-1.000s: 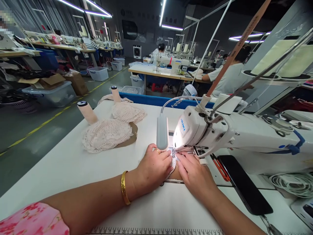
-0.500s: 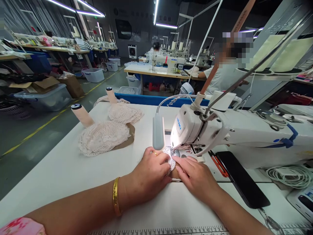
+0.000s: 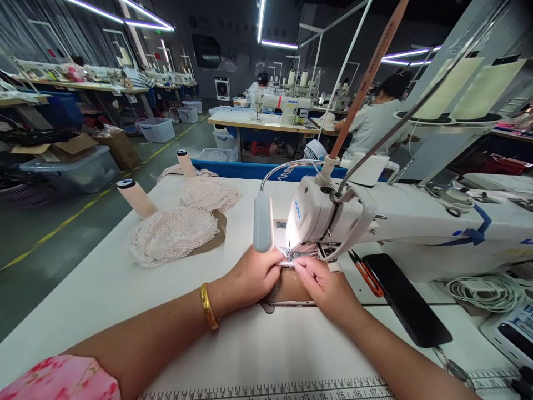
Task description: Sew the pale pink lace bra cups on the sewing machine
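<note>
My left hand and my right hand pinch a small lace piece between their fingertips, right in front of the needle area of a white sewing machine. A brown pad lies on the white table under and between both hands. The machine's grey lamp hangs just above my left hand. A gold bangle sits on my left wrist. Most of the lace is hidden by my fingers.
Two piles of pale lace pieces lie to the left, next to two thread cones. A black phone, orange-handled snips and a coiled cable lie to the right. Other people sit at machines behind.
Both hands have lifted the lace edge off the pad and pinch it nearer the needle; the brown pad now shows between them.
</note>
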Tool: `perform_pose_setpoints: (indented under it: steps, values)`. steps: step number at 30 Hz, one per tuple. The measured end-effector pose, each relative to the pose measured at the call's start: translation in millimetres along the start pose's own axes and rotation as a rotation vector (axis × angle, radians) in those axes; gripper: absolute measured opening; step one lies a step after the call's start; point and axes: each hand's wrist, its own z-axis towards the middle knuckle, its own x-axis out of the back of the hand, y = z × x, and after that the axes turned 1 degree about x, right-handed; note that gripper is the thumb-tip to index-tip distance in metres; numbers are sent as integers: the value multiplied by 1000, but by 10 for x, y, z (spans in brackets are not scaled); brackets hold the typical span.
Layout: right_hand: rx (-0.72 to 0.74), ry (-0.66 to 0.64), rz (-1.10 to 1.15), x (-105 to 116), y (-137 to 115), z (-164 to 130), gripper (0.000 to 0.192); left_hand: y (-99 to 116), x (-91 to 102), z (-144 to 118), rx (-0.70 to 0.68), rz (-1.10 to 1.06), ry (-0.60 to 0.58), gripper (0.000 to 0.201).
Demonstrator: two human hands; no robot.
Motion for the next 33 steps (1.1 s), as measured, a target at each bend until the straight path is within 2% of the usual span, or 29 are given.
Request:
perform_pose_setpoints:
  steps: [3, 7, 9, 12, 17, 23, 33]
  values:
    - [-29, -1, 14, -6, -23, 3, 31, -6, 18, 30, 40, -83, -30, 24]
    - [-17, -29, -3, 19, -22, 5, 31, -5, 40, 39, 6, -90, -23, 31]
    - [59, -92, -57, 46, 0, -7, 31, -9, 36, 10, -77, -29, -16, 32]
    - [211, -160, -189, 87, 47, -48, 29, -10, 5, -83, -243, 62, 14, 22]
    - [353, -99, -295, 120, 84, -108, 31, 25, -54, -228, -365, 136, 81, 19]
    - [381, -70, -327, 117, 82, -119, 33, 69, -58, -238, -350, 205, 61, 19]
    - [334, -48, -369, 71, 124, -97, 32, 40, -50, -188, -316, 239, 65, 18]
